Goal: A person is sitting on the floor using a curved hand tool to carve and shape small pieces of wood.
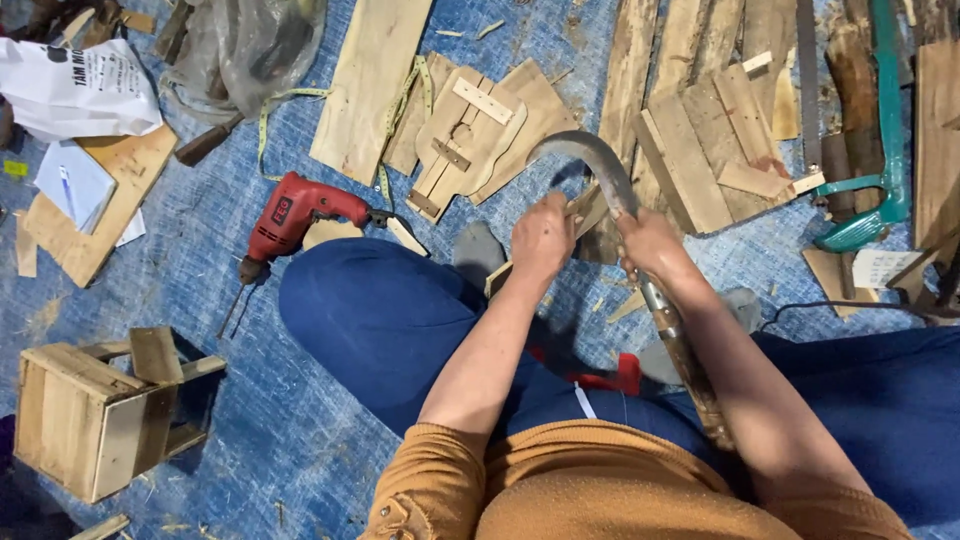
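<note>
Planks (690,150), red drill (290,215), small crate (80,415) across blue tarp floor (270,420).

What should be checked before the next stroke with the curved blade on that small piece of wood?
1. Right hand grips the curved blade near its handle: ok.
2. Left hand holds the wood piece: ok.
3. Left fingers away from the cutting edge: not ok, they sit right beside it.
4. Blade edge seated on the wood: cannot tell, contact hidden by the hands.
5. Red drill apart from both hands: ok.
6. Knees away from the blade: not ok, work held just above the legs.
</note>
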